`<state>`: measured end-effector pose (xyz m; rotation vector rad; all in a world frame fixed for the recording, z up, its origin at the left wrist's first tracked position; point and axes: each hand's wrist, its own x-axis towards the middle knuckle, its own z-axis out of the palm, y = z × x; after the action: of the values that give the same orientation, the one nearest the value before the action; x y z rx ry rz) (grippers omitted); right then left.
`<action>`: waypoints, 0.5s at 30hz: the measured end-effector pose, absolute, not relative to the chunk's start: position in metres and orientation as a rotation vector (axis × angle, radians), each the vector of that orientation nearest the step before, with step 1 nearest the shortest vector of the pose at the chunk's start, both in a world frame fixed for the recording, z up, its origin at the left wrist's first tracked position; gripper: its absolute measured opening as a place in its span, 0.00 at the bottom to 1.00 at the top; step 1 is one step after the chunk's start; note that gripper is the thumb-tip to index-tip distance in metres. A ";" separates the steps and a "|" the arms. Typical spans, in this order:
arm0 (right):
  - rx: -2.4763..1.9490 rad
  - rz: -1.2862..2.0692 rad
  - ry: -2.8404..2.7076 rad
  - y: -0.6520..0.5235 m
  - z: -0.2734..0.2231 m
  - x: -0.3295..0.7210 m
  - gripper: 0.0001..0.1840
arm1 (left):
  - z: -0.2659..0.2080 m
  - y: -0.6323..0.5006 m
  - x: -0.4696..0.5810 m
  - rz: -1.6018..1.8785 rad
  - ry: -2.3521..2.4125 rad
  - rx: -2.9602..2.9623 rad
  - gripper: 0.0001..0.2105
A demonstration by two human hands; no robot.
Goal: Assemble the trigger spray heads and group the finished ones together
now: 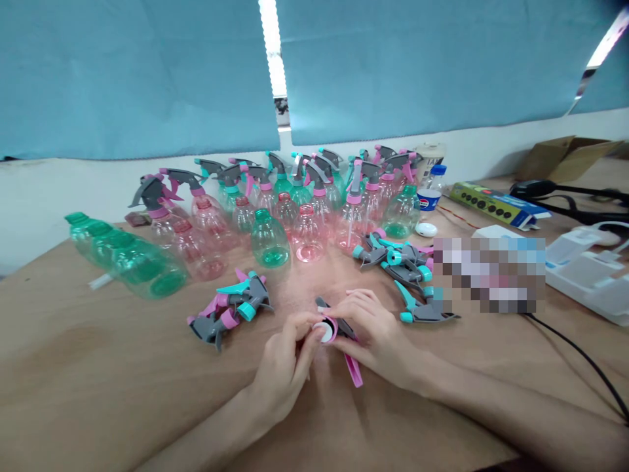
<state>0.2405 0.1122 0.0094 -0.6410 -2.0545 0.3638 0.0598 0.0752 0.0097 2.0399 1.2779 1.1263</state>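
Note:
Between both hands, low over the front of the table, is a grey and pink trigger spray head (pixel 354 368), its pink collar facing left. My right hand (pixel 376 331) wraps its fingers around the grey body. A small white disc (pixel 323 332) sits at the collar's opening, pinched by the thumb and fingers of my left hand (pixel 289 354). Whether the disc is seated inside the collar I cannot tell. Loose spray heads (pixel 211 328) in grey, pink and turquoise lie to the left, and another pile of spray heads (pixel 407 262) lies to the right.
Several pink and green bottles (pixel 270 239) stand behind the hands, many with spray heads on. Green bottles (pixel 132 259) lie at the left. A Pepsi-labelled bottle (pixel 429 199), a boxed power strip (pixel 496 204), a white case (pixel 590 262) and a black cable (pixel 584 357) are on the right.

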 end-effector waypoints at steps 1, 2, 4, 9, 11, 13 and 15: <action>-0.640 0.373 -2.053 0.112 0.009 0.240 0.10 | 0.009 0.075 0.060 1.131 1.291 2.040 0.04; -0.640 0.384 -2.051 0.112 0.009 0.240 0.10 | 0.009 0.075 0.060 1.137 1.303 2.043 0.04; -0.642 0.407 -2.046 0.111 0.009 0.239 0.10 | 0.009 0.075 0.061 1.150 1.324 2.059 0.04; -0.699 0.558 -2.007 0.107 0.008 0.237 0.10 | 0.012 0.076 0.062 1.150 1.444 2.106 0.04; -0.710 0.603 -1.999 0.107 0.008 0.236 0.11 | 0.012 0.076 0.062 1.134 1.443 2.135 0.05; -0.706 0.603 -2.002 0.107 0.009 0.237 0.12 | 0.012 0.076 0.061 1.121 1.420 2.152 0.05; -0.710 0.595 -2.007 0.108 0.009 0.239 0.12 | 0.012 0.076 0.060 1.105 1.400 2.159 0.03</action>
<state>0.2387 0.1075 0.0095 -0.7095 -2.0069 0.5946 0.0604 0.0760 0.0117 2.1589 1.4004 1.1053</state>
